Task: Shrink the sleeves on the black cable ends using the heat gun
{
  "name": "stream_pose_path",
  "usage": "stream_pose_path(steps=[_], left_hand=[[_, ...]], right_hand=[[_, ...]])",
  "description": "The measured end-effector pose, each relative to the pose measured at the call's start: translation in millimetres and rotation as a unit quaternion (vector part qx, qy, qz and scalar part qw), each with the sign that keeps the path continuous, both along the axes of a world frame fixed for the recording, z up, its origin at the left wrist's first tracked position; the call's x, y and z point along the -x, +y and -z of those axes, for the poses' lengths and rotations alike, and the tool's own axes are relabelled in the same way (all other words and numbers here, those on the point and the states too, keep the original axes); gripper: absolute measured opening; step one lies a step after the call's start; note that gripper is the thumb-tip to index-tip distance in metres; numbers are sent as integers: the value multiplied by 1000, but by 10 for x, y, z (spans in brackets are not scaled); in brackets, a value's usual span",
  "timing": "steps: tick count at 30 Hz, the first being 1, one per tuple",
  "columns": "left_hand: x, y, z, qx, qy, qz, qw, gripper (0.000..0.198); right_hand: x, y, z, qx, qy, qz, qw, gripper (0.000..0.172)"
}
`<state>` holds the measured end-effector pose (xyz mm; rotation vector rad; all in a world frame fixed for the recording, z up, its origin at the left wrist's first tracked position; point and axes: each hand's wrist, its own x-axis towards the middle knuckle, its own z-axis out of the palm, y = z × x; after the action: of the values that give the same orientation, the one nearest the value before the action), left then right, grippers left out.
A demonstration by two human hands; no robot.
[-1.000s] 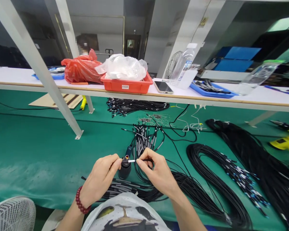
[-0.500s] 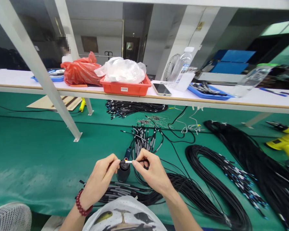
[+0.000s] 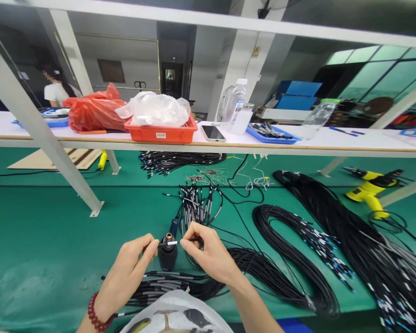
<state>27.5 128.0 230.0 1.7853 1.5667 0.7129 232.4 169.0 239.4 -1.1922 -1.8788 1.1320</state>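
My left hand pinches one end of a thin black cable between thumb and fingers. Right of it, my right hand pinches the same cable, which curls back behind the fingers. Between the two pinches a short white sleeve shows on the cable, held level. Just below and behind it stands an upright black heat gun, its nozzle mouth glowing red and yellow. Beyond the hands lies a bunch of black cables with grey sleeves. Another grey-sleeved bundle lies nearer my body, partly hidden by my left hand.
Long black cable coils cover the right of the green mat. A yellow heat gun lies at the far right. Above runs a white shelf on metal posts, bearing a red tray, a phone and a bottle.
The camera view has shifted, moving the scene left and slightly down. Both hands keep their pinch on the cable, the white sleeve staying close to the heat gun's nozzle.
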Motion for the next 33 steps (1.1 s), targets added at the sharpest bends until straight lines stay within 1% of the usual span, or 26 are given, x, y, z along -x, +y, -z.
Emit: stream_pose_path(steps=[4,9,12,16,19,23,28,33], left_hand=[[-15,-20,16,-5,15,4,1000,45],[-25,-23,126,-22,-2,-5,1000,43],[-34,19,159,-19,-15,-26,999,43],[-39,105,166,-16,-26,-54,998,46],[-29,172,199,-18,-32,-55,998,48],[-6,242,282,-17,-33,-58,998,46],[4,277,348,-20,-36,-62,997,41],[16,285,349,-16,-46,-57,997,34]], right_hand=[[-37,-15,39,-5,-18,-13,1000,16],[-72,-15,108,18,-42,-37,998,19],[-45,33,126,19,-41,-26,999,19],[13,125,116,-2,-42,-8,999,20],[33,186,107,-17,-62,-11,998,23],[35,241,117,-34,-101,-27,994,30],[46,275,183,-32,-108,-18,993,26],[86,295,238,-15,-81,-2,997,20]])
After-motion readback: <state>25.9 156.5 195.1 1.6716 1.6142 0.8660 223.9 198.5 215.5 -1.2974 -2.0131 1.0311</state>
